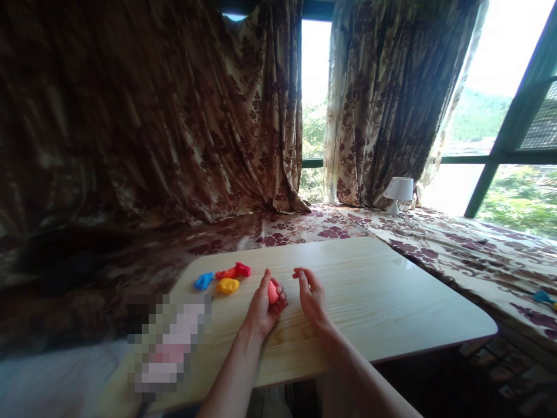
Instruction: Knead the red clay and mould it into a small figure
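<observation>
My left hand [263, 305] is turned palm up above the table, its fingers curled around a coral-red lump [272, 292] that looks like modelling clay. To its right, a small gap away, my right hand [312, 295] is held with its fingers bent and the thumb apart; I see nothing in it. Left of my hands, a yellow lump [228, 285], a blue lump [203, 281] and an orange-red lump [226, 273] lie close together on the tabletop. A crimson lump [243, 269] touches the orange-red one.
The pale wood-grain table [391, 302] has rounded corners. A blurred-out patch [174, 342] covers something at its left side. Beyond lies flowered cloth [335, 232], with a small white lamp [398, 190] by the window. A blue item [542, 297] lies at the far right.
</observation>
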The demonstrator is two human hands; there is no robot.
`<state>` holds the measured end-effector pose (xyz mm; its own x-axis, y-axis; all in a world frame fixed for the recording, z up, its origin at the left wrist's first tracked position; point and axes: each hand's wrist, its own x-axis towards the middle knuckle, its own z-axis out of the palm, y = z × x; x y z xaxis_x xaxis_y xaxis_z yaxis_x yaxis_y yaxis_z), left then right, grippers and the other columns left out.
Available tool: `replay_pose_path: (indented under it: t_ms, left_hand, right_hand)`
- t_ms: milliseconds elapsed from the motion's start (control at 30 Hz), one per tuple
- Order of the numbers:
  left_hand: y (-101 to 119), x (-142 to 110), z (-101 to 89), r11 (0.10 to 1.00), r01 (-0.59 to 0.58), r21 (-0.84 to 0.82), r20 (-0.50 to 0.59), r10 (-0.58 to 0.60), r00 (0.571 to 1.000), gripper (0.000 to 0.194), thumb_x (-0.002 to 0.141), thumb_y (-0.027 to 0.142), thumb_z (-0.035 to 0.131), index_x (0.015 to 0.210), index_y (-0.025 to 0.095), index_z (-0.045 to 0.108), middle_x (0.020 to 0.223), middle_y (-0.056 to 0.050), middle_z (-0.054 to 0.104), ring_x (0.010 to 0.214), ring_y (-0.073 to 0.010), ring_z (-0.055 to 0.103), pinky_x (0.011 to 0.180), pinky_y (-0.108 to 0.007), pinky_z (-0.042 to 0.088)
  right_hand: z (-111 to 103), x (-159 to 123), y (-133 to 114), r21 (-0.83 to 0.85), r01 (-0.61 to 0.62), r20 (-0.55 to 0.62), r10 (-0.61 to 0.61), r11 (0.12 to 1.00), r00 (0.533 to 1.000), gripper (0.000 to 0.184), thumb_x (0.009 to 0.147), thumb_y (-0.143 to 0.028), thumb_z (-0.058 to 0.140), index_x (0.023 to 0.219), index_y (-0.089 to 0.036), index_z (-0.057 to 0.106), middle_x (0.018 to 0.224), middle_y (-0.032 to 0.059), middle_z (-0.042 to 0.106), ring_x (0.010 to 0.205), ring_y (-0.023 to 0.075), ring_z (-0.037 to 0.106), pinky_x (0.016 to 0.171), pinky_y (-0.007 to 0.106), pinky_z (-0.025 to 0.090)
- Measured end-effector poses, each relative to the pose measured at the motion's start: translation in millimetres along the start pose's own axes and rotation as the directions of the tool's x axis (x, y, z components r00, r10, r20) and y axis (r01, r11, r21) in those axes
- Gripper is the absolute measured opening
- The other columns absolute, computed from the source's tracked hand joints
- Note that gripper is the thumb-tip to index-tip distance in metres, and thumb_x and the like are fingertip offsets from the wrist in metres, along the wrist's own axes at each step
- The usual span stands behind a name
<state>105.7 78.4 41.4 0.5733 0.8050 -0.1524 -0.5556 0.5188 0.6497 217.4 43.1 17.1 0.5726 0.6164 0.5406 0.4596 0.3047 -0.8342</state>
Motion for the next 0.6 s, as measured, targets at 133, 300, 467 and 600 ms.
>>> replay_pose_path:
  t_ms: [133, 300, 467, 600]
  left_hand:
    - [-9.0, -2.0, 9.8, 0.999, 0.031, -0.035, 0.056, -0.029, 0.998, 0.018, 0.086, 0.027, 0.052, 0.082, 0.011, 0.060, 0.077, -0.006, 0.066, 0.072, -0.0144, 0.065, 0.063, -0.023, 0.054]
    - [-13.9, 1.0, 11.2, 0.992, -0.005, -0.129, 0.133, 0.023, 0.991, 0.033, 0.087, 0.039, 0.045, 0.099, 0.014, 0.062, 0.095, -0.009, 0.067, 0.097, -0.0192, 0.062, 0.087, -0.029, 0.050]
    - [-10.3, 2.8, 5.4, 0.975, -0.121, -0.189, 0.059, 0.135, 0.989, 0.040, 0.089, 0.045, 0.036, 0.104, 0.018, 0.062, 0.102, -0.008, 0.066, 0.109, -0.0206, 0.057, 0.094, -0.032, 0.045]
    - [-7.6, 1.3, 8.0, 0.993, -0.036, -0.114, 0.129, 0.051, 0.990, 0.045, 0.087, 0.047, 0.038, 0.109, 0.016, 0.061, 0.110, -0.011, 0.064, 0.108, -0.0229, 0.058, 0.096, -0.037, 0.044]
  right_hand:
    - [1.3, -2.7, -2.1, -0.107, 0.220, 0.055, -0.215, 0.970, 0.975, 0.031, 0.089, -0.030, 0.039, 0.106, -0.019, 0.061, 0.112, 0.0090, 0.061, 0.108, 0.0207, 0.052, 0.095, 0.037, 0.039]
    - [3.9, -20.0, -23.7, -0.175, 0.423, 0.347, -0.347, 0.889, 0.871, 0.038, 0.090, -0.024, 0.037, 0.124, -0.021, 0.053, 0.135, 0.0066, 0.048, 0.129, 0.0211, 0.037, 0.109, 0.043, 0.024]
    - [20.1, -16.0, -38.6, -0.139, 0.420, 0.452, -0.319, 0.897, 0.833, 0.047, 0.085, -0.028, 0.048, 0.131, -0.019, 0.047, 0.142, 0.0086, 0.039, 0.133, 0.0246, 0.030, 0.110, 0.045, 0.024]
    - [30.6, -7.9, -27.3, -0.247, 0.122, 0.311, -0.041, 0.961, 0.950, 0.043, 0.089, -0.030, 0.040, 0.126, -0.012, 0.053, 0.139, 0.0150, 0.042, 0.131, 0.0288, 0.034, 0.107, 0.049, 0.028]
